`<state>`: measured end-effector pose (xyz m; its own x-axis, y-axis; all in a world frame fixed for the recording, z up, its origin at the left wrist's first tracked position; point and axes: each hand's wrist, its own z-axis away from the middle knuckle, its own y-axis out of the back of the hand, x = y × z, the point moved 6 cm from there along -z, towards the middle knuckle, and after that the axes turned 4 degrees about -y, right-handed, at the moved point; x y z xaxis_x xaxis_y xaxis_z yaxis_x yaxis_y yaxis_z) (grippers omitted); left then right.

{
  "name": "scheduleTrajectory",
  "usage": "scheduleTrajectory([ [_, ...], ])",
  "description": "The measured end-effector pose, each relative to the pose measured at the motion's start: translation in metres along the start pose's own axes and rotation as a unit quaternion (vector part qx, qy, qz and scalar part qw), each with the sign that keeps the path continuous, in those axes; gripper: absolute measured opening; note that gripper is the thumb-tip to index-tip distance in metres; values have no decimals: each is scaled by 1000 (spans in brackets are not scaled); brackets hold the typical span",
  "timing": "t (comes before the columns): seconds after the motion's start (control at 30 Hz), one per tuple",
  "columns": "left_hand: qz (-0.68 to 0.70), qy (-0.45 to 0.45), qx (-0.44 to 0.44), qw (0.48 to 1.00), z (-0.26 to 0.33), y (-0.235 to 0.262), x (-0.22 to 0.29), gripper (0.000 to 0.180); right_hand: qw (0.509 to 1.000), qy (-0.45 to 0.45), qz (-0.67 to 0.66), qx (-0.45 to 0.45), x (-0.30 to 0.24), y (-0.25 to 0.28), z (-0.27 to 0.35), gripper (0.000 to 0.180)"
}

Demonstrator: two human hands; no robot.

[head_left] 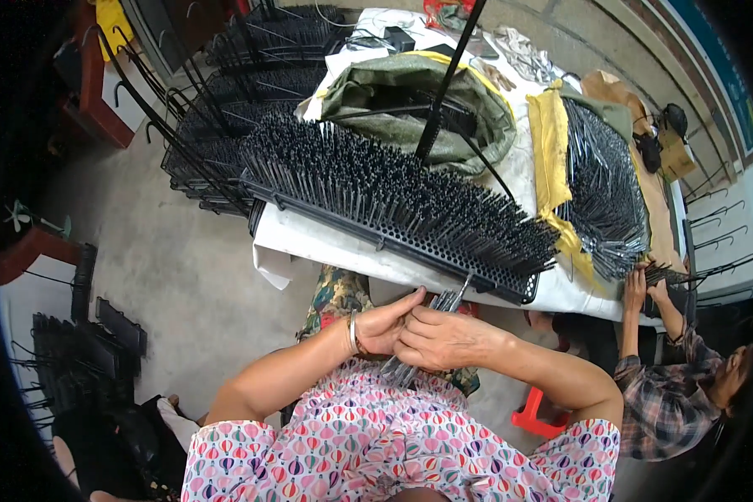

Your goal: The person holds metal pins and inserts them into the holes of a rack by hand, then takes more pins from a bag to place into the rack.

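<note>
A bundle of thin dark metal rods point(402, 373) is held over my lap, its ends sticking out above and below my fingers. My right hand point(449, 339) is closed around its middle. My left hand point(385, 325) presses against the bundle from the left, thumb stretched along it and the other fingers partly hidden. Just beyond my hands lies a long black perforated tray point(393, 243) with many dark rods point(376, 171) standing upright in its holes. Open holes show along its near edge and right end. One rod tip from my bundle reaches close to that edge.
Behind the tray stands an open green sack point(498, 134). At right is a yellow-edged sack point(550, 151) of dark rods point(602, 184), where a co-worker in a plaid shirt point(665, 410) works. Black hooked racks point(201, 125) stack at left. A red stool point(537, 414) stands below.
</note>
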<state>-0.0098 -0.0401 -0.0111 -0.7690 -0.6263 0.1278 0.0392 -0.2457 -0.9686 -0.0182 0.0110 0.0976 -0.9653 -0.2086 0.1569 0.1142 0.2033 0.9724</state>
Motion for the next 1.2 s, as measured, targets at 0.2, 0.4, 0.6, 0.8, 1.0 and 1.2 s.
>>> scheduleTrajectory([
  [0.2, 25, 26, 47, 998, 3, 25, -18, 41, 995, 36, -32, 82, -22, -14, 8, 18],
  [0.4, 17, 7, 109, 994, 12, 39, -40, 35, 993, 24, -35, 107, -44, -30, 17, 20],
  [0.6, 21, -14, 150, 988, 19, 45, -47, 33, 997, -20, -29, 65, -56, -34, 15, 18],
  [0.8, -101, -39, 187, 976, 14, 45, -39, 24, 996, -89, -24, -5, -63, -30, 14, 25],
  [1.0, -133, -67, 232, 961, 19, 48, -36, 21, 982, -117, -140, 42, -53, -15, 14, 38],
  [1.2, -138, -185, 245, 942, 19, 15, -18, 20, 761, -428, -411, 262, -6, -20, 73, 26],
])
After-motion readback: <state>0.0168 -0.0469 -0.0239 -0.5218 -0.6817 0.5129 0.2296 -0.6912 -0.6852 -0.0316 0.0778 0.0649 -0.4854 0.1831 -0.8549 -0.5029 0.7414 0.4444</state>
